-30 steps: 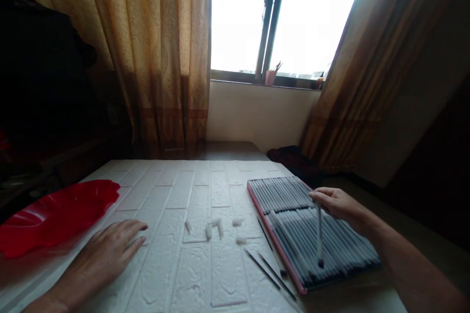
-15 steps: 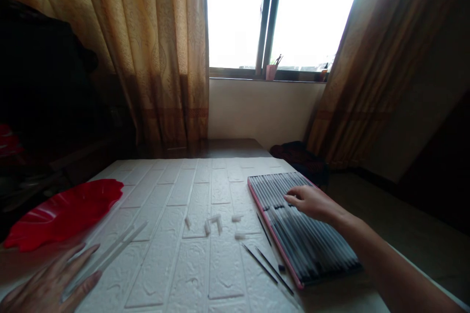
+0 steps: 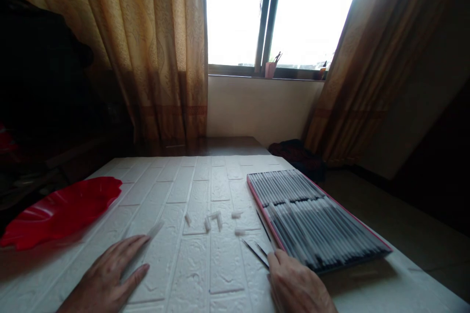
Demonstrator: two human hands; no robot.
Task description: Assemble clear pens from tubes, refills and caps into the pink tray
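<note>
My right hand (image 3: 295, 279) is low beside the box, fingers pinched at the thin dark-tipped sticks (image 3: 255, 253) that look like pens or refills; it covers their rear ends. Another dark stick (image 3: 263, 222) lies along the box's left side. The shallow pink-edged box (image 3: 270, 222) holds two rows of slim clear-and-black sticks. On the left, my left hand (image 3: 110, 274) lies over the table, fingers stretched and thumb apart. A clear tube (image 3: 157, 227) pokes out past its fingertips, blurred, the rest hidden. Several short whitish pieces, like caps (image 3: 215, 217), lie between my hands.
The table has a white brick-patterned cover (image 3: 191, 264). A red wavy-edged tray (image 3: 66, 210) stands at the left edge. Behind the table are a brown surface (image 3: 231, 145), curtains (image 3: 165, 58) and a window with a pink cup (image 3: 270, 69) on its sill.
My right hand has come off the box down to the loose sticks. The box is shifted at its near end. My left hand has moved right and forward, over the clear tubes.
</note>
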